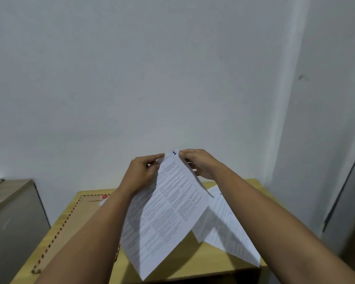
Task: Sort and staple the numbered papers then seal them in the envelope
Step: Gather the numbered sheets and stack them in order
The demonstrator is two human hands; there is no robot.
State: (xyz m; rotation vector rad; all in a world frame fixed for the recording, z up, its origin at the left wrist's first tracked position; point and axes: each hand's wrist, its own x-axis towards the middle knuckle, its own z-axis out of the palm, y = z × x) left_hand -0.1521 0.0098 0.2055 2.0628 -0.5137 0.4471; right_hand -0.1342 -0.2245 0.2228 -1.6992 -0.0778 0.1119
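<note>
I hold a set of printed papers [168,210] up above the table, tilted, with a handwritten blue "1" at the top corner. My left hand [140,173] pinches the top edge left of that corner, and my right hand [199,163] pinches it on the right. More printed sheets [228,228] lie on the table under and right of the held ones. A brown envelope [74,220] with a red and dark striped border and a string tie lies flat on the left of the table. No stapler is in view.
The small wooden table [195,265] stands against a pale wall. A grey-brown cabinet [10,218] is at the left, and a dark door or panel edge [344,191] is at the right.
</note>
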